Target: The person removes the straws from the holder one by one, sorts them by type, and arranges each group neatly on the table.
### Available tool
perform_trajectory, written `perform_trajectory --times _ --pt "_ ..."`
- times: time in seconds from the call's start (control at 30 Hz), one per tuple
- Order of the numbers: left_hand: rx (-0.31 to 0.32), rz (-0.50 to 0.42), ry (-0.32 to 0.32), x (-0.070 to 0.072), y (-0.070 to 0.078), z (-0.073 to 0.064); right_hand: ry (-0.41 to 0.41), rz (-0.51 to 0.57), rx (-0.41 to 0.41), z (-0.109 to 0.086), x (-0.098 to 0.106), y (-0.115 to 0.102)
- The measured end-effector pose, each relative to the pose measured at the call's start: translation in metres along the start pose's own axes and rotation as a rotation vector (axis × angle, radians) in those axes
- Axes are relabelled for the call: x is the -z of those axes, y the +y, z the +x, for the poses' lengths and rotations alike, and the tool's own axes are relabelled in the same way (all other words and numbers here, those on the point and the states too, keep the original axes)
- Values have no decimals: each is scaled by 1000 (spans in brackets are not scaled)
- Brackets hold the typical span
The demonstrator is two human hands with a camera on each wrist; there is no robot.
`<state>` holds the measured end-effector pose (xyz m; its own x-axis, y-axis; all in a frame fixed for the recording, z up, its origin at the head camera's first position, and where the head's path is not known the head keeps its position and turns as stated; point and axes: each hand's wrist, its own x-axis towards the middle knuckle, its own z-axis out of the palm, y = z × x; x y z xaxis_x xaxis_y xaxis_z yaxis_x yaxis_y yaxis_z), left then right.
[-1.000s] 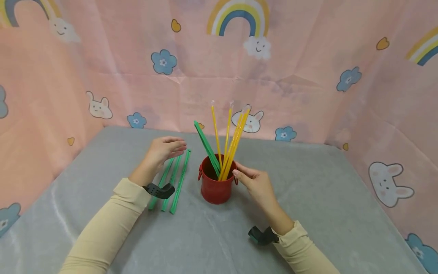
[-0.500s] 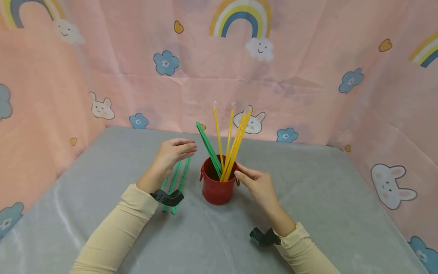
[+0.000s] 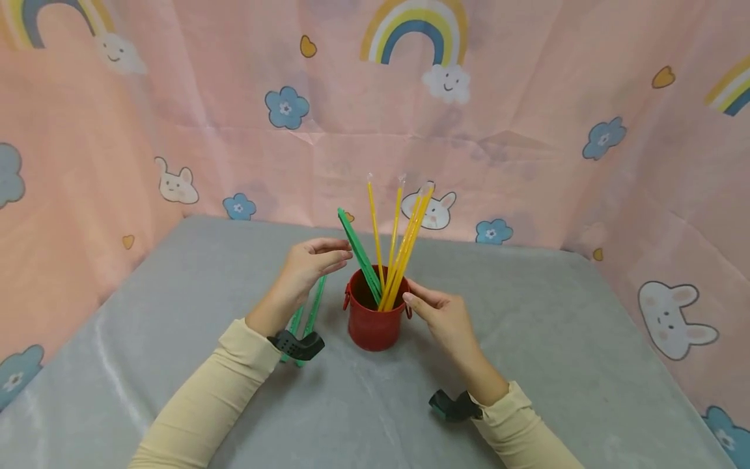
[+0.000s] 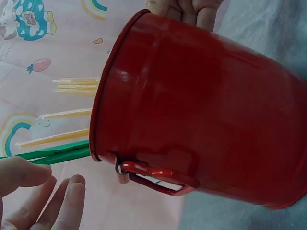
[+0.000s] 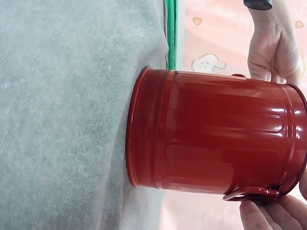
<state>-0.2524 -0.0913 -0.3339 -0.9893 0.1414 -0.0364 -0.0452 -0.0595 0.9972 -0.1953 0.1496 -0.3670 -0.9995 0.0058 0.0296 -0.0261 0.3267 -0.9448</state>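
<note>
A red metal bucket (image 3: 375,326) with small side handles stands upright on the grey cloth. Yellow straws (image 3: 404,251) in clear wrappers lean in it towards the right, and slim green wrapped sticks (image 3: 359,251) lean left. My right hand (image 3: 442,319) pinches the bucket's right rim, thumb in front and fingers behind, by the handle (image 5: 254,192). Beside the green sticks, above the left rim, is my left hand (image 3: 305,273), its fingers loosely extended and holding nothing. In the left wrist view the thumb (image 4: 24,175) overlaps the green sticks; contact cannot be told.
More green sticks (image 3: 316,305) lie on the grey cloth (image 3: 556,339) left of the bucket, partly hidden under my left wrist. Pink patterned fabric (image 3: 515,117) hangs behind and at both sides. Each wrist wears a black camera band (image 3: 299,345).
My left hand has moved right, from above the loose green sticks to the bucket's left rim. The right hand keeps its hold on the bucket, which stays in place.
</note>
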Motion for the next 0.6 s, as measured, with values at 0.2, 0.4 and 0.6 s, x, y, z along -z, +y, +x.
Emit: perform_trajectory --times 0.2,0.4,0.6 --pt "-30 -7 -6 -5 -2 0 6 -12 -2 -1 0 1" --pt "-38 -6 -7 -8 -5 -2 4 -8 9 -3 -1 0" --pt "-41 -9 -10 -11 -4 0 10 -3 16 -3 0 -1"
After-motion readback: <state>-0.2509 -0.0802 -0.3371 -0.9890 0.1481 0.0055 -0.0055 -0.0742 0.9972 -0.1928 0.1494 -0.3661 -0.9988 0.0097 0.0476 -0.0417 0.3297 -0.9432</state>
